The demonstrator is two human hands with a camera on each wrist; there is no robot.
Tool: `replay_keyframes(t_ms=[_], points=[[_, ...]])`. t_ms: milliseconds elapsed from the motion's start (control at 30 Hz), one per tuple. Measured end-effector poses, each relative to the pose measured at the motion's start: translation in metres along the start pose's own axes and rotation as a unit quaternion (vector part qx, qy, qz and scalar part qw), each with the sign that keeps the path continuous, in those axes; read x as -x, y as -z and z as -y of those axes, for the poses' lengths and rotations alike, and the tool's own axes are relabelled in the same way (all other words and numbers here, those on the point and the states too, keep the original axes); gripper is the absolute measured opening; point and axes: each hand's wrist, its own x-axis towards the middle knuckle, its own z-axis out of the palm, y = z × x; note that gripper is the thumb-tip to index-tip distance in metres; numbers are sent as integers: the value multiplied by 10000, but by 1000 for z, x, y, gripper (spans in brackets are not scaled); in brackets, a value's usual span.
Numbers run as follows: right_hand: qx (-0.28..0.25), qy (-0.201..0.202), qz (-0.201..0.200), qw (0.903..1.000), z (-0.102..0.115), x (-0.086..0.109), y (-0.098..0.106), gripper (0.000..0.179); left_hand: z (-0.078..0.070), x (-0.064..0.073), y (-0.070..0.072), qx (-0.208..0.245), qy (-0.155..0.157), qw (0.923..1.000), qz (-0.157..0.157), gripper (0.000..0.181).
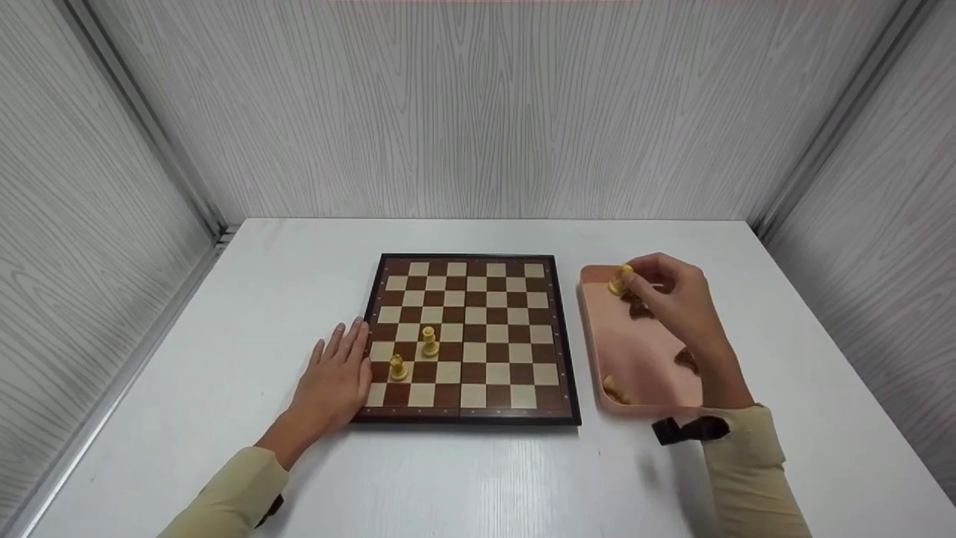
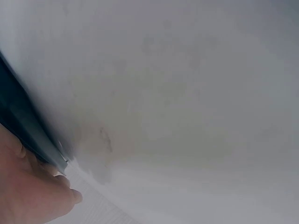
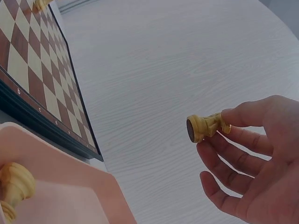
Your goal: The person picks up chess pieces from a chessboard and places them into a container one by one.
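Note:
My right hand (image 1: 676, 299) pinches a yellow chess knight (image 3: 208, 127) between thumb and fingers, over the far part of the pink tray (image 1: 590, 336). In the right wrist view the knight's dark round underside faces left. My left hand (image 1: 334, 381) lies with straight fingers along the left edge of the chessboard (image 1: 463, 420); the left wrist view shows the fingers against the board's dark side (image 2: 25, 121). Two yellow chess pieces stand on the board's near left part, a taller one (image 1: 429, 341) and a shorter one (image 1: 398, 367).
Inside the tray lie several dark brown chess pieces (image 1: 641, 308), partly hidden by my right hand, and a yellow piece (image 1: 615, 388) in the near left corner. The white table (image 1: 478, 478) is bounded by pale wood-grain panels (image 1: 478, 112) at the back and sides.

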Motion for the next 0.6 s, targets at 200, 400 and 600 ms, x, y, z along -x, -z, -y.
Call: replay_keyframes(t_ms=[200, 400, 600], points=[[74, -253, 185, 9995, -8, -2, 4, 28, 1, 3, 0, 71, 24, 10000, -26, 60], [160, -395, 414, 9982, -19, 0, 9, 26, 1, 4, -1, 82, 56, 9999, 22, 60], [517, -470, 588, 9958, -30, 1, 12, 22, 0, 2, 0, 80, -5, 9999, -73, 60]])
